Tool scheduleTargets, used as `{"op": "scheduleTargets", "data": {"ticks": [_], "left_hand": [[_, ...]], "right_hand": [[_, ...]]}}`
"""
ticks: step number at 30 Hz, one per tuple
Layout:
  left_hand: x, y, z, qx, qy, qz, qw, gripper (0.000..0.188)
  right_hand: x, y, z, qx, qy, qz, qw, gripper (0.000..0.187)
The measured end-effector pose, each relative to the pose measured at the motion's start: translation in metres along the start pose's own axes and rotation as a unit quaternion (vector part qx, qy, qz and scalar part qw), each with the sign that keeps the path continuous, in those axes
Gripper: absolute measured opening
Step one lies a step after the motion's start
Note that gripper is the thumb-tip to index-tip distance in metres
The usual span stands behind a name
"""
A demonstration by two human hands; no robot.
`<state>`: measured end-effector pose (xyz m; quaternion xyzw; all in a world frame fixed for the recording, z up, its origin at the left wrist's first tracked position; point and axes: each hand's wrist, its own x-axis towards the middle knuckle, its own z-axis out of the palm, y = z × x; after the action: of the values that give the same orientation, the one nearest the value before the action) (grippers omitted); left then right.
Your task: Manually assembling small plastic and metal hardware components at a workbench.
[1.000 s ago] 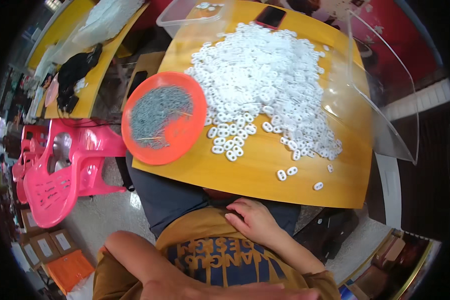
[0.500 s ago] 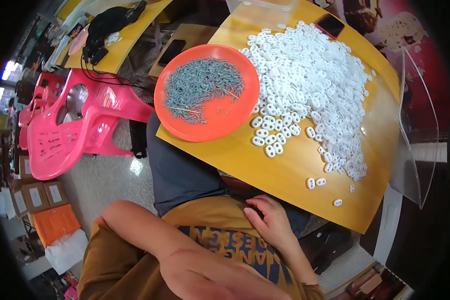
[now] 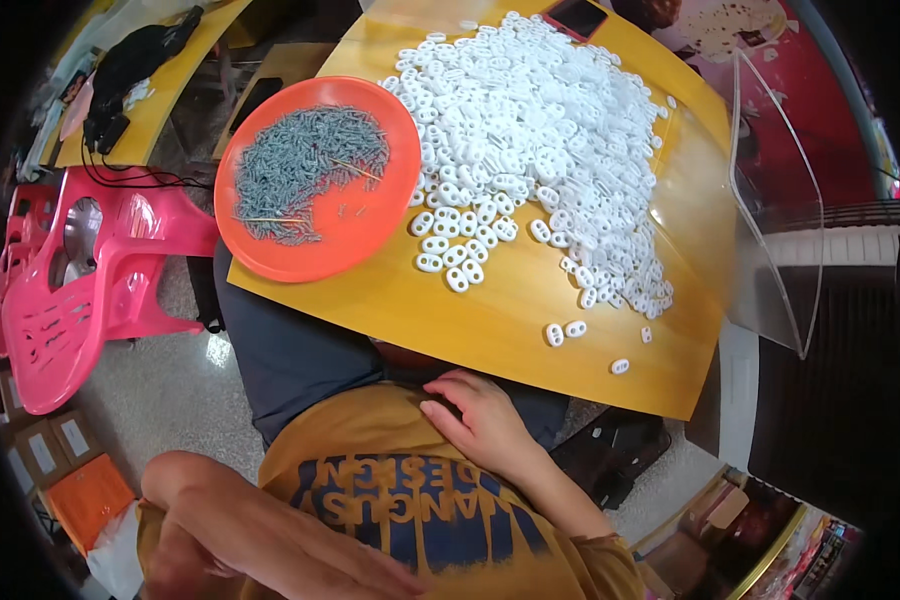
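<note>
My right hand [image 3: 485, 425] rests on the lap edge of the brown shirt [image 3: 390, 500], just below the table's near edge. It is empty, fingers loosely stretched and thumb apart. My left arm [image 3: 260, 520] is bent across the shirt at lower left; its fingers cannot be made out. On the yellow table [image 3: 510, 340] a large heap of small white oval plastic pieces with two holes [image 3: 540, 130] spreads out. A round orange dish [image 3: 370, 220] at the table's left holds many small grey screws [image 3: 300, 160] and two thin sticks.
A few loose white pieces [image 3: 555, 335] lie near the front edge. At the back sits a phone [image 3: 577, 17]. Pink plastic chairs [image 3: 120, 270] stand left, with boxes [image 3: 45, 450] on the floor. A clear plastic sheet [image 3: 770, 210] hangs at the right edge.
The view has shifted, so the table and dish sit further left. My left arm has drawn lower and nearer to my body. My right hand stays resting on the shirt.
</note>
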<state>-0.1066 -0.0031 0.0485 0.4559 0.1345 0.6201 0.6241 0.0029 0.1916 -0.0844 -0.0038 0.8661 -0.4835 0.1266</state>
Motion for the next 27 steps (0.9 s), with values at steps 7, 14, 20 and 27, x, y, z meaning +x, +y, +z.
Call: {"op": "scheduleTargets", "data": {"ticks": [7,14,20,27], "left_hand": [[-0.007,-0.039,0.002,-0.179,0.227,0.160,0.944,0.119],[-0.010,-0.044,0.020,-0.195,0.265,0.135,0.935,0.103],[-0.006,-0.049,0.062,-0.176,0.286,0.138,0.932,0.097],[-0.005,-0.055,0.091,-0.171,0.239,0.177,0.939,0.093]], "right_hand": [[-0.007,0.003,0.009,0.064,0.014,-0.003,0.998,0.023],[-0.020,0.007,0.023,0.116,0.037,0.008,0.993,0.020],[-0.040,0.002,0.032,0.113,0.046,-0.043,0.992,0.017],[-0.051,-0.042,0.015,0.070,0.078,-0.095,0.990,0.017]]}}
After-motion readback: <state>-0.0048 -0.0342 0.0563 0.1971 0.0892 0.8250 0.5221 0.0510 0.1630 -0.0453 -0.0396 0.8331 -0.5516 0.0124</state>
